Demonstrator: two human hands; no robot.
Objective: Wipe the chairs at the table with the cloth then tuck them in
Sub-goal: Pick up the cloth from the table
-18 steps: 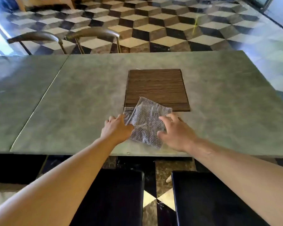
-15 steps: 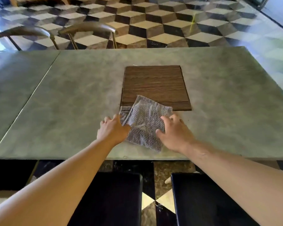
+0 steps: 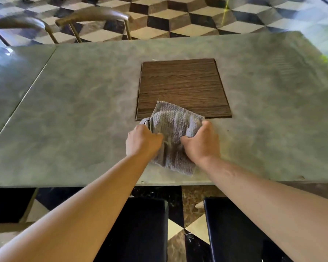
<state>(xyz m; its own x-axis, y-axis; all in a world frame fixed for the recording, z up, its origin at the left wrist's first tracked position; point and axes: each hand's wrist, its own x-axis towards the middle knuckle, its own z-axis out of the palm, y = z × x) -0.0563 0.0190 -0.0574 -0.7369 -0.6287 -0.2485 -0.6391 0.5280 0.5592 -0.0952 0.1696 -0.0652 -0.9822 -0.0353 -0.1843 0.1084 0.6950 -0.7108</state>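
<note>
Two bare forearms, both hands gripping at frame centre.
Left hand (image 3: 143, 141) is curling its fingers round the cloth (image 3: 173, 133), arm entering from lower left. Right hand (image 3: 202, 143) is pinching the same cloth with thumb and curled fingers, arm entering from lower right.

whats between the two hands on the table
In the head view, the grey cloth lies bunched between the left hand and right hand, both gripping it.

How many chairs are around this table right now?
4. Two black chairs sit at the near edge, one on the left and one on the right. Two with curved brown backs stand at the far side, far left and beside it. Others may be out of frame.
</note>
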